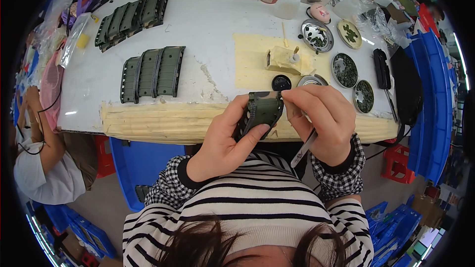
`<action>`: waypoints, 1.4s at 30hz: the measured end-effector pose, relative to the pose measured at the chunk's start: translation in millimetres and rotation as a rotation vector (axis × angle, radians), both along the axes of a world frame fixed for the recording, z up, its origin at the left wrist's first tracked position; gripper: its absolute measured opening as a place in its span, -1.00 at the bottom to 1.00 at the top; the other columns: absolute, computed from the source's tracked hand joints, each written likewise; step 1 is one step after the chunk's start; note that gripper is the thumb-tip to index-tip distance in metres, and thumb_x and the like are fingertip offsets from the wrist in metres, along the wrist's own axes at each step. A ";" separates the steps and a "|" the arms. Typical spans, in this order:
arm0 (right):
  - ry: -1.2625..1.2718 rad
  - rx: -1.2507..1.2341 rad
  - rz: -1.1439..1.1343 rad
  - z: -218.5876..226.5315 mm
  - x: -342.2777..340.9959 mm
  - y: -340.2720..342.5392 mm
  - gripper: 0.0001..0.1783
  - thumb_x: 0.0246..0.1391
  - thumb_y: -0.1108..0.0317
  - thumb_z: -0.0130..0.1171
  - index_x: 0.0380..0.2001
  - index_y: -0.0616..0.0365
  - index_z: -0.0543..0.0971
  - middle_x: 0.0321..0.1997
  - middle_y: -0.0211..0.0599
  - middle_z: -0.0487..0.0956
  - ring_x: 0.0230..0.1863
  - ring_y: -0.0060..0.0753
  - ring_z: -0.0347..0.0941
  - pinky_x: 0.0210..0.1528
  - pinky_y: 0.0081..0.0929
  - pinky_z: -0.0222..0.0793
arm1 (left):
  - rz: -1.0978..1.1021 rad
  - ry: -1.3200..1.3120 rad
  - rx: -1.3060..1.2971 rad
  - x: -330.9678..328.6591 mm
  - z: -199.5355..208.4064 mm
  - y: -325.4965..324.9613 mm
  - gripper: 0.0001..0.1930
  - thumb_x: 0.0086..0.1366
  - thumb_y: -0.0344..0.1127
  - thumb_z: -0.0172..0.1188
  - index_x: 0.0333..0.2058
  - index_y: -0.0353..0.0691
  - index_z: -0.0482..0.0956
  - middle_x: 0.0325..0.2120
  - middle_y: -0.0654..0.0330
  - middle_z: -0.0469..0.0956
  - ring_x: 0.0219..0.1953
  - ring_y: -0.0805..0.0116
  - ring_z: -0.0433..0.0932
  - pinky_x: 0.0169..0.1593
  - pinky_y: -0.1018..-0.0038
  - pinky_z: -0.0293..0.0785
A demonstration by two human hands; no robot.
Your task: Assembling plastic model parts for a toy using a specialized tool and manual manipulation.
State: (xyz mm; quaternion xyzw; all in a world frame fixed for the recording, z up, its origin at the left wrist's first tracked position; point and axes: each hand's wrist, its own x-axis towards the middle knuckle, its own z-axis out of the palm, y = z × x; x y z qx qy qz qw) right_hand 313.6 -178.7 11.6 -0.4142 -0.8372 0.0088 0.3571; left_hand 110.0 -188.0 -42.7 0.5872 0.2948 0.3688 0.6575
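Observation:
My left hand (217, 146) is closed round a dark green curved plastic part (266, 110) with ribbed edges, thumb across its lower face. It is held tilted just above the padded front edge of the table. My right hand (321, 121) has its thumb and forefinger pinched at the part's upper right corner; whether a small piece sits between those fingertips I cannot make out. Tucked in the same hand is a slim flat metal tool (303, 149), likely tweezers, its end sticking out below the palm toward me.
Similar green parts stand in two rows, a far row (131, 20) and a nearer row (152, 74). Round tins of small dark green pieces (345, 70) lie right, beside a paper-wrapped block (287, 60). A blue crate (143, 160) is below the table; another person (49, 163) sits left.

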 end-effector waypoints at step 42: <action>-0.031 -0.607 -0.684 -34.9 169.4 -8.5 -0.82 -0.05 0.41 0.26 -0.39 0.29 0.55 -0.43 -0.08 0.58 -0.46 -0.18 0.50 -0.37 -0.36 0.36 | 0.013 -0.201 -0.317 21.9 1.7 -0.5 -0.54 0.38 -0.46 -0.03 0.21 -0.27 0.11 -0.08 -0.05 0.50 -0.11 0.30 0.56 0.00 0.40 0.52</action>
